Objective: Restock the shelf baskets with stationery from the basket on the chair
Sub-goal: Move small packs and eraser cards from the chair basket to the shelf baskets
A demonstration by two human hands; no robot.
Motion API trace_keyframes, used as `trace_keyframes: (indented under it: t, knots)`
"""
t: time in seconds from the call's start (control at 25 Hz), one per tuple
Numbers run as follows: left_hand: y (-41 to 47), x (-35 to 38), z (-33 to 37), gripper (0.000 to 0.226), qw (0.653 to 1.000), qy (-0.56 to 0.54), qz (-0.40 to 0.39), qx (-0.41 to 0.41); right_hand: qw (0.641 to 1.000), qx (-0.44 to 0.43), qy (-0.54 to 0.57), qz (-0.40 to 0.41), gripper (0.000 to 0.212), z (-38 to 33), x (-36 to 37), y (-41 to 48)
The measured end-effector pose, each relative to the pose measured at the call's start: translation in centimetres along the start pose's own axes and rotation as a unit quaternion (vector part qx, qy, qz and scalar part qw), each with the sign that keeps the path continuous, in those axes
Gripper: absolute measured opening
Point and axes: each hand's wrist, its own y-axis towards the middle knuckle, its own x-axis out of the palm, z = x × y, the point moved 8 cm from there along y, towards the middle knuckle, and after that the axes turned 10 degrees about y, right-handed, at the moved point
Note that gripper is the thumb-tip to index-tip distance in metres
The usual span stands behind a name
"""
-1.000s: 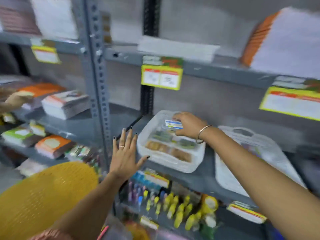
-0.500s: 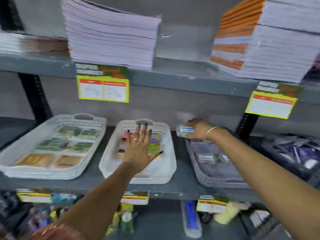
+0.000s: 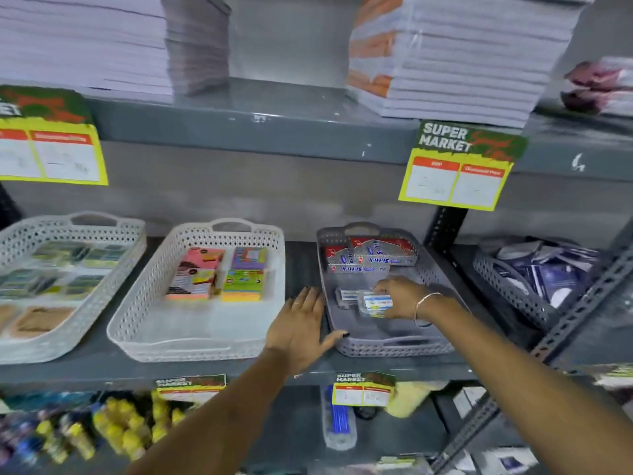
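Both hands are now being worked at the grey basket (image 3: 383,344) on the shelf (image 3: 212,370): the left hand (image 3: 299,329), moved from the white basket (image 3: 191,337), is being laid flat and spread against its rim. A small labelled box (image 3: 376,303), carried above the rim half a second ago, is being held inside it by the right hand (image 3: 402,298), so placement is judged nearly done.

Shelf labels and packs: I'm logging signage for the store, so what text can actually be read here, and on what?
"SUPER MARKET": upper shelf tag; its price boxes are unreadable.
"SUPER MARKET": lower tag; prices blurred.
"Stitch", roughly: red and silver boxes in the grey basket; uncertain.
Left upper tag, lower left tag, the pack in the right hand, sticky note packs: too blurred.
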Motion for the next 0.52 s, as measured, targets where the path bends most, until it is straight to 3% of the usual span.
trace_keyframes:
  t: [0.24, 0.52]
  knots:
    - [-0.7, 1.5, 1.4, 0.094, 1.000, 0.005, -0.027, 0.005, 1.000, -0.005, 0.013, -0.016, 0.048, 0.9, 2.3, 0.4]
    - [-2.3, 6.2, 1.4, 0.085, 0.997, 0.017, -0.076, 0.025, 0.999, -0.012, 0.014, -0.039, 0.050, 0.3, 3.8, 1.2]
